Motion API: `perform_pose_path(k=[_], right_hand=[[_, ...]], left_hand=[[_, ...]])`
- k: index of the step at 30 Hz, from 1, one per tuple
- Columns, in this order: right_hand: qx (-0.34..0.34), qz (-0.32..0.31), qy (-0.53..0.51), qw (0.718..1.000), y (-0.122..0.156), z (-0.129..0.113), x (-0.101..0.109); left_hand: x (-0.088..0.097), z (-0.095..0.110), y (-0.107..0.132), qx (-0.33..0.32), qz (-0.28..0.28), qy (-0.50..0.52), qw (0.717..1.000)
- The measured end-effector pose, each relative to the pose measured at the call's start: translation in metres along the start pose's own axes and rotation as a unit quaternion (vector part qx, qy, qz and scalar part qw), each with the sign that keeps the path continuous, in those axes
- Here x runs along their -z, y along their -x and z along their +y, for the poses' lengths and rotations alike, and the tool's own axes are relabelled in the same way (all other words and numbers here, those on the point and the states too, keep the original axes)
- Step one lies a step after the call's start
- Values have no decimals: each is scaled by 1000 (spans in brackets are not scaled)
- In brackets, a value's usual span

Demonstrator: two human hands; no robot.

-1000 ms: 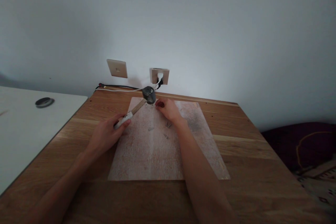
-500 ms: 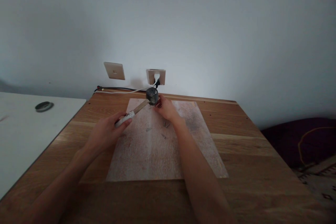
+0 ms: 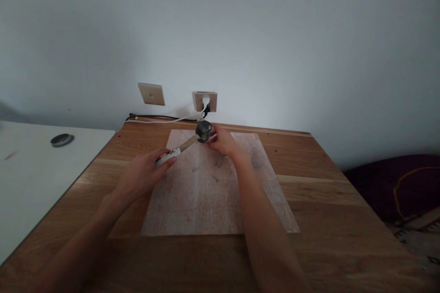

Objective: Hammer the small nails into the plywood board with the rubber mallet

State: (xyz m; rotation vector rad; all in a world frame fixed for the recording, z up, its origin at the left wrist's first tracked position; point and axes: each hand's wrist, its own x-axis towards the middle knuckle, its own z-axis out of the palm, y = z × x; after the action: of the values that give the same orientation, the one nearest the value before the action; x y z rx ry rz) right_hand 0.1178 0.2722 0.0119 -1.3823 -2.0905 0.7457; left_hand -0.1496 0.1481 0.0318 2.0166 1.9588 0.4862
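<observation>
My left hand point(image 3: 144, 175) is closed around the pale end of a hammer's wooden handle point(image 3: 178, 149). The hammer's dark head point(image 3: 203, 131) hangs low over the far part of a pale board point(image 3: 206, 201) lying on the wooden table point(image 3: 326, 201). My right hand point(image 3: 223, 141) rests on the board right beside the hammer head, fingers pinched together on something too small to make out. A few small nails point(image 3: 216, 169) lie loose on the board just behind my right wrist.
A white table point(image 3: 30, 169) with a small round dark object point(image 3: 62, 139) adjoins on the left. On the wall behind are a blank plate point(image 3: 151, 94) and a socket point(image 3: 205, 100) with plugged-in cables running left. Dark fabric point(image 3: 395, 187) lies at the right.
The hammer head has dropped and moved right, toward my right hand's fingertips. My right hand has stayed at the same spot on the board.
</observation>
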Motion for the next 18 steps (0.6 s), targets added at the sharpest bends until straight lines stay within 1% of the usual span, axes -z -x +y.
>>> perform_pose_path(k=[3, 6, 11, 16, 18], right_hand=[[-7, -1, 13, 1000, 5, 5, 14], [-8, -2, 28, 1000, 8, 3, 24], [5, -11, 53, 999, 14, -12, 35], [20, -32, 93, 995, 21, -28, 54], [34, -40, 116, 992, 25, -38, 56]], left_hand=[[-2, 3, 2, 5, -1, -10, 1000], [-3, 5, 3, 6, 5, -14, 1000], [-4, 4, 1, 19, 2, -3, 1000], [-8, -1, 4, 27, 24, 72, 997], [-9, -2, 7, 36, 30, 94, 994]])
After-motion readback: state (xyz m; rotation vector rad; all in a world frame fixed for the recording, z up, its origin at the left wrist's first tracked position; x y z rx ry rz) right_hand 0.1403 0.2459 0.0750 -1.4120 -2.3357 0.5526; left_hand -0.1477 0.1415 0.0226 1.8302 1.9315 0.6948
